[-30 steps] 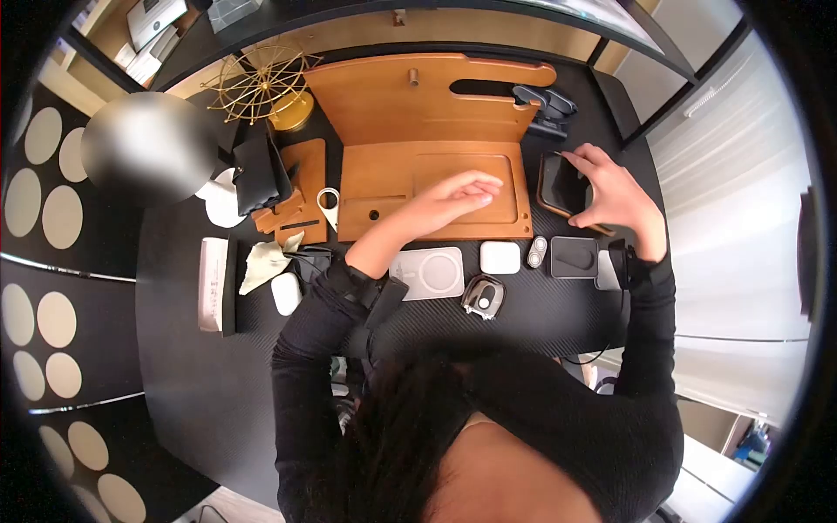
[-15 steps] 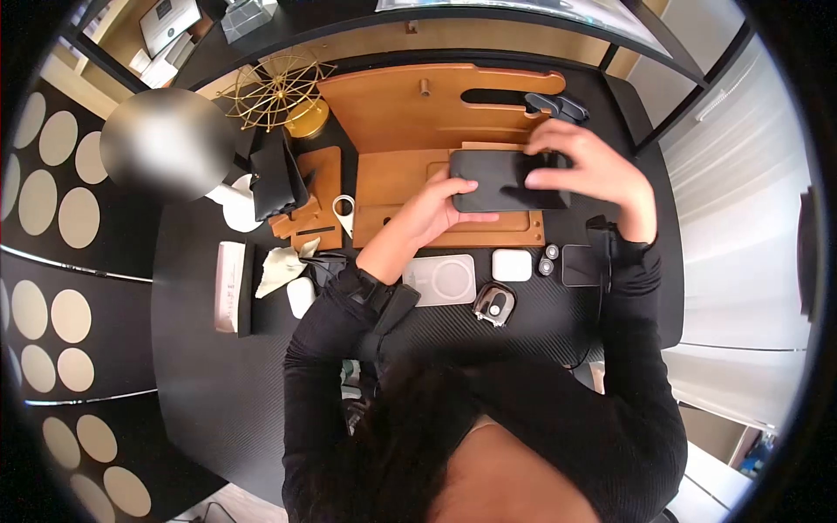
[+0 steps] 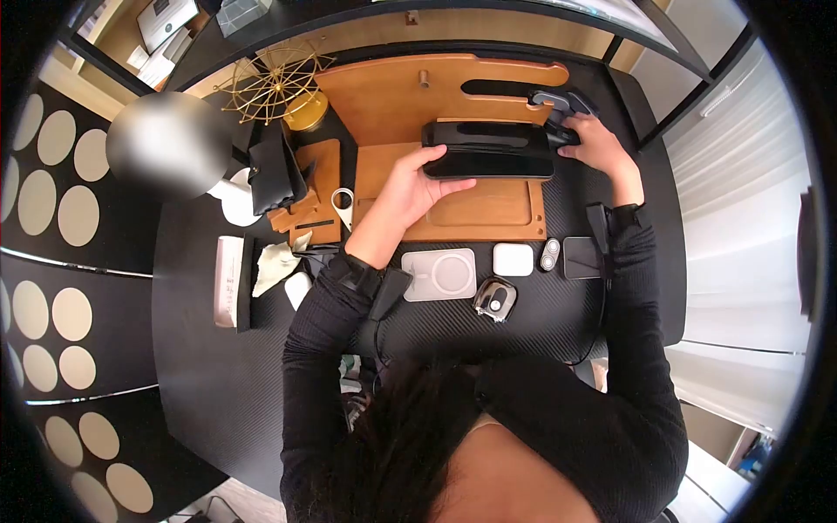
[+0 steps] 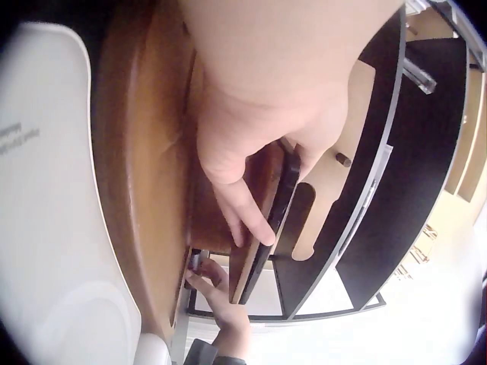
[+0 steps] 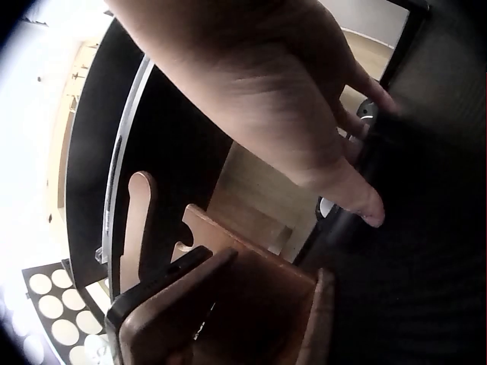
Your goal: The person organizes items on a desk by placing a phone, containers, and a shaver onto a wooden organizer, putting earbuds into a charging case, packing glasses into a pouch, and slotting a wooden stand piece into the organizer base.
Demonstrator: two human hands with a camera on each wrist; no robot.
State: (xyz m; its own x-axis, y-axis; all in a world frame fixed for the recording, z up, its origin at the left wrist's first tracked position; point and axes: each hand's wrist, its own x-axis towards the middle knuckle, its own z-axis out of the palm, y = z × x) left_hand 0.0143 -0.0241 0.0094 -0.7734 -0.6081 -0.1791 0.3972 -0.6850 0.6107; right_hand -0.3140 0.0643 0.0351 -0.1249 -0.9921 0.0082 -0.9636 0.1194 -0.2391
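Note:
My left hand [image 3: 408, 187] grips the left end of a glossy black phone [image 3: 488, 166], thumb above and fingers beneath. A wooden panel [image 4: 237, 266] lies flat against the phone's underside in the left wrist view. They hang over the base of a brown wooden desk organizer [image 3: 475, 228], whose upright back panel [image 3: 384, 96] has a long slot. At its right end, my right hand [image 3: 606, 152] pinches a dark folded device [image 3: 558, 131] between thumb and fingers. The right wrist view shows those fingertips on its dark body; its exact kind is unclear.
Along the front lie a grey plate with a ring [image 3: 438, 275], a white earbud case [image 3: 513, 259], a small clear-and-black box [image 3: 495, 301] and a black tray [image 3: 582, 258]. Leftward stand a black pouch [image 3: 275, 174], a gold wheel ornament [image 3: 277, 85] and a white box [image 3: 229, 283].
My left hand has come to hold the black phone and panel, lifted from the right side. My right hand has let go of them and moved back-right to the dark device.

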